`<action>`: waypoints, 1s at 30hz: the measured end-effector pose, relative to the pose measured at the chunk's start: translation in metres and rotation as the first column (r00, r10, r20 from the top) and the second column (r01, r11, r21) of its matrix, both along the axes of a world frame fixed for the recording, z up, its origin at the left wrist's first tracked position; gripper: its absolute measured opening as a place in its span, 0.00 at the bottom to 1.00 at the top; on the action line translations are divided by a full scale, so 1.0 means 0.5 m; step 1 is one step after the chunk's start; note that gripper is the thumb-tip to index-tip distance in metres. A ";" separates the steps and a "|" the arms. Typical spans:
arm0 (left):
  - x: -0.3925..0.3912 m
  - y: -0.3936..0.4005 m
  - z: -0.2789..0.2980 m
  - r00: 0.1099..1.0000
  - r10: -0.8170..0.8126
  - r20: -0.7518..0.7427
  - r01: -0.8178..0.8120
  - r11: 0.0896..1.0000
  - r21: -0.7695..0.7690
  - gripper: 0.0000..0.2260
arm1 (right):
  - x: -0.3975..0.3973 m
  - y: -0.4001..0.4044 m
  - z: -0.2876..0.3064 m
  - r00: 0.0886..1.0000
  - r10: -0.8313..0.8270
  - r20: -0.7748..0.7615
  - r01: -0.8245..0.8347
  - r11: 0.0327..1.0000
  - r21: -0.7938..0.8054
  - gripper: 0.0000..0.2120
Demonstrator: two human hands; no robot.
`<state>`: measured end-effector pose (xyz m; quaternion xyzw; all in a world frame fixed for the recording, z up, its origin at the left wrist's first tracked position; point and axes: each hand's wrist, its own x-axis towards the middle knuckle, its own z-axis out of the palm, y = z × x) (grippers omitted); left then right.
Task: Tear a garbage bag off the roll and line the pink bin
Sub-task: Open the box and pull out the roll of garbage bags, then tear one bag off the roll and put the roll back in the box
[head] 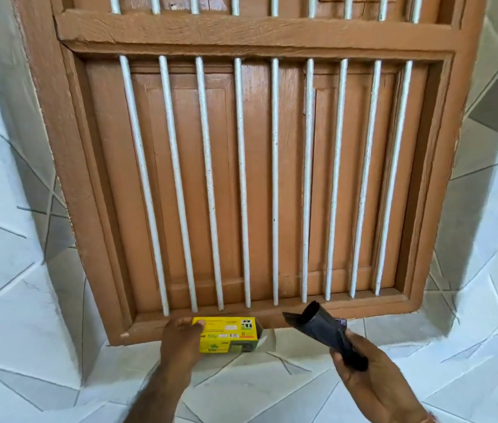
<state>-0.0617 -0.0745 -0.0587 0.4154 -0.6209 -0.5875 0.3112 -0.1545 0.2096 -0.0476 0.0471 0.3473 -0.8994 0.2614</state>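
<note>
Head view showed a brown barred window [257, 178] filling most of the frame above a white tiled sill [272, 383]. My left hand [180, 340] rested, fingers curled, on the yellow box [226, 334] on that sill. My right hand [363, 367] gripped the black bag roll [324, 328], its long axis angling up-left, open end away from me. I judged nothing torn off yet; the pink bin was out of sight.

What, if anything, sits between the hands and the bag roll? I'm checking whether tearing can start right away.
Nothing visible does. The right hand already grips the black bag roll, out of its yellow box, which the left hand holds on the window sill. The pink bin is not in view.
</note>
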 end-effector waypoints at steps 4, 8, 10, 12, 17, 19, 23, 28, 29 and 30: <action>-0.045 0.030 0.003 0.975 0.057 0.216 0.002 0.965 -0.264 0.07 | -0.023 0.058 0.002 0.997 0.047 -0.057 -0.039 0.991 0.125 0.01; -0.020 0.084 0.027 0.941 0.189 0.279 0.013 0.808 -0.590 0.08 | -0.017 0.074 -0.007 0.987 0.104 -0.120 -0.081 0.979 0.186 0.03; -0.003 0.166 0.043 0.990 0.072 0.119 0.004 0.840 -0.543 0.07 | -0.014 0.076 -0.013 0.977 0.125 -0.171 -0.079 0.964 0.255 0.03; 0.005 0.247 0.060 0.980 -0.192 0.052 0.199 0.932 -0.303 0.10 | -0.006 0.072 -0.019 0.953 0.175 -0.248 -0.087 0.941 0.328 0.02; 0.061 0.310 0.081 0.809 -0.588 -0.020 0.546 0.737 0.398 0.19 | 0.029 0.052 -0.030 0.857 0.318 -0.406 -0.158 0.911 0.380 0.06; 0.092 0.310 0.075 0.814 -0.577 -0.062 0.548 0.730 0.409 0.16 | 0.047 0.042 -0.034 0.849 0.333 -0.410 -0.202 0.922 0.331 0.13; 0.134 0.309 0.065 0.858 -0.511 0.061 0.483 0.840 0.249 0.08 | 0.094 0.010 -0.062 0.925 0.333 -0.183 -0.340 0.940 -0.005 0.25; 0.176 0.324 0.064 0.929 -0.340 0.148 0.336 0.941 0.049 0.10 | 0.218 -0.030 -0.063 0.865 0.501 0.029 -0.488 0.854 -0.181 0.11; 0.190 0.320 0.063 0.936 -0.323 0.138 0.321 0.946 0.036 0.10 | 0.246 -0.040 -0.057 0.866 0.499 0.033 -0.482 0.850 -0.214 0.06; 0.201 0.316 0.060 0.943 -0.309 0.122 0.308 0.951 0.027 0.10 | 0.264 -0.045 -0.053 0.876 0.481 0.047 -0.459 0.858 -0.230 0.05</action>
